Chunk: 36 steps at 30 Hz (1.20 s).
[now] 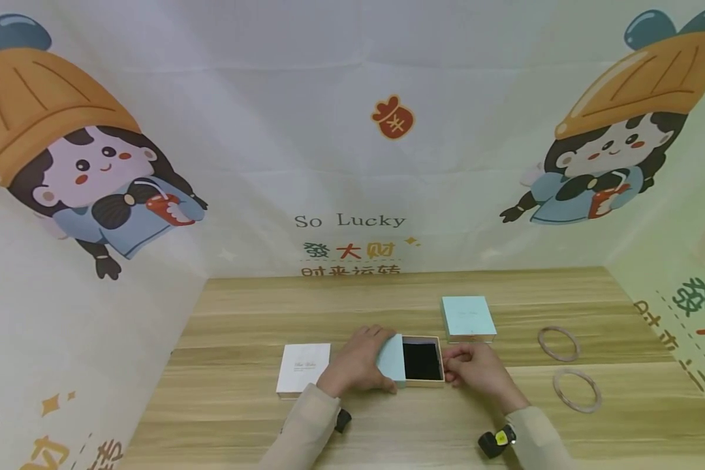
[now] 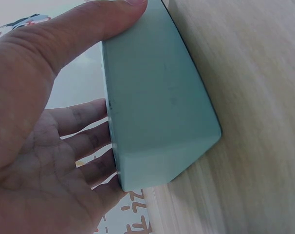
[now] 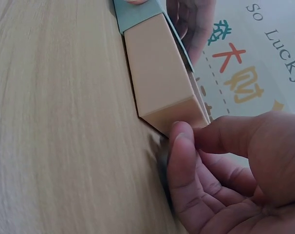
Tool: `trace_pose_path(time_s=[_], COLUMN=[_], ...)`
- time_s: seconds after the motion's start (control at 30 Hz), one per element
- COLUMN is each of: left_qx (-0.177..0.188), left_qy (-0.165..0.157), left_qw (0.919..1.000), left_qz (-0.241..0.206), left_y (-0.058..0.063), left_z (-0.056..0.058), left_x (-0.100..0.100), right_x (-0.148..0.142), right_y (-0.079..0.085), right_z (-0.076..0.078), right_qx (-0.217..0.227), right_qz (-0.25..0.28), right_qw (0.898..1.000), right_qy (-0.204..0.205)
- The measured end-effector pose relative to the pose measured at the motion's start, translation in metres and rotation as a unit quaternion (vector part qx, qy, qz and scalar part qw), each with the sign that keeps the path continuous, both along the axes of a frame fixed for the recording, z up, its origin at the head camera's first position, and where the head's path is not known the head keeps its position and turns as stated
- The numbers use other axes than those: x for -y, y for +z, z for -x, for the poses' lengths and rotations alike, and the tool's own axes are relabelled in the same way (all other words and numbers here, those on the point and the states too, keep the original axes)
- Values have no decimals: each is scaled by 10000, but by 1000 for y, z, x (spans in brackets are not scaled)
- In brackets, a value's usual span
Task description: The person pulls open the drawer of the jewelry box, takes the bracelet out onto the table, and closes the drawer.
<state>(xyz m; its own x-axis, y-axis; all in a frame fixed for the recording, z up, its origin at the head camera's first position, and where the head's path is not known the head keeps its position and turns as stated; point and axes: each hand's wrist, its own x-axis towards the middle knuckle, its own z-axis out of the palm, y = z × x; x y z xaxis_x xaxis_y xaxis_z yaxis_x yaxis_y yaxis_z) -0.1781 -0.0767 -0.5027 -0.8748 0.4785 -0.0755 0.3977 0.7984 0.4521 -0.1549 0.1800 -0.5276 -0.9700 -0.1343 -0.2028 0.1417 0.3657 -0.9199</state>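
Observation:
A light-blue drawer box lies on the table, its sleeve (image 1: 392,360) at the left and its cream inner drawer (image 1: 424,384) slid partway out to the right. Black lining (image 1: 422,361) covers the drawer's inside. My left hand (image 1: 360,360) grips the sleeve, thumb on the near side (image 2: 157,102) and fingers on the far side. At the drawer's right end, my right hand (image 1: 478,373) pinches with thumb and forefinger. In the right wrist view those fingertips (image 3: 180,144) meet against the drawer's end panel (image 3: 179,114); whatever is between them is hidden.
To the left lies a closed white box (image 1: 303,365) with printed lettering. Behind the right hand stands another light-blue box (image 1: 469,316), closed. Two pale ring-shaped bangles, one farther (image 1: 577,347) and one nearer (image 1: 596,399), lie at the right. A printed cloth (image 1: 258,163) surrounds the wooden table (image 1: 229,339).

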Motion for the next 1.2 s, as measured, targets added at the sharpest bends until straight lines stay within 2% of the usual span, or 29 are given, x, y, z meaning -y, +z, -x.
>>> trace_pose_path(time_s=[0.2,0.37,0.87,1.2], left_qx=[19,3,-2,-63], left_qy=[17,14,41,-5], left_qw=[10000,10000,10000,9999], left_qz=[-25,-27,-82,-117], left_y=[0,-1,-5,-1], left_z=[0,0,2,0], left_x=[-1,1,3,-1], right_x=[7,12,26,44], right_y=[-2,-4,-7,-7], right_z=[2,4,6,5], right_qx=[-177,-287,-355,-441], right_qz=[-242,-385,-128,83], right_qw=[9989,9977,9981,9987], right_qy=[-356,-486,-495,-246])
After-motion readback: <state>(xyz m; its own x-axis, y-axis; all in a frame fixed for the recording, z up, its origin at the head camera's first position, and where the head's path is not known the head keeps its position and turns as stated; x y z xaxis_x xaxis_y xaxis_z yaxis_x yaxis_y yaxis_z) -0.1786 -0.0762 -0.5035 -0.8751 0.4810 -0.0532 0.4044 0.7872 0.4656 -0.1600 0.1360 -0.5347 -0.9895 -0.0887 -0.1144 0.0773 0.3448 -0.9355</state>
